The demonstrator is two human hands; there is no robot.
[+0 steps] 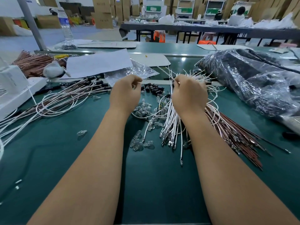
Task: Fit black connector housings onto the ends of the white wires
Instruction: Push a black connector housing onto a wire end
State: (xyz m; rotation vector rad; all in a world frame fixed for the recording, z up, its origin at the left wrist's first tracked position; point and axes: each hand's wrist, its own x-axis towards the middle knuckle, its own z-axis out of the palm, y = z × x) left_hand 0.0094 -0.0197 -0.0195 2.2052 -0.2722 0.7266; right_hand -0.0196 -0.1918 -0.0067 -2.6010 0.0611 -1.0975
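My right hand [189,93] grips a bundle of white wires [171,124]. Their upper ends fan out above its fingers, and the metal terminals on the lower ends hang toward the green mat [154,184]. A small heap of black connector housings [152,89] lies on the mat between my hands. My left hand [125,91] hovers just left of that heap with fingers curled and thumb near the index finger. What it holds, if anything, is hidden behind the hand. Wires with black housings fitted [97,85] lie in a loose pile at the left.
Several clear glass bulbs [142,109] are scattered under and below my hands. Brown wires [235,135] spread out at the right. A big plastic bag of black parts [253,82] fills the right side. At the left are a white box [13,88], paper [97,62] and a water bottle [65,23].
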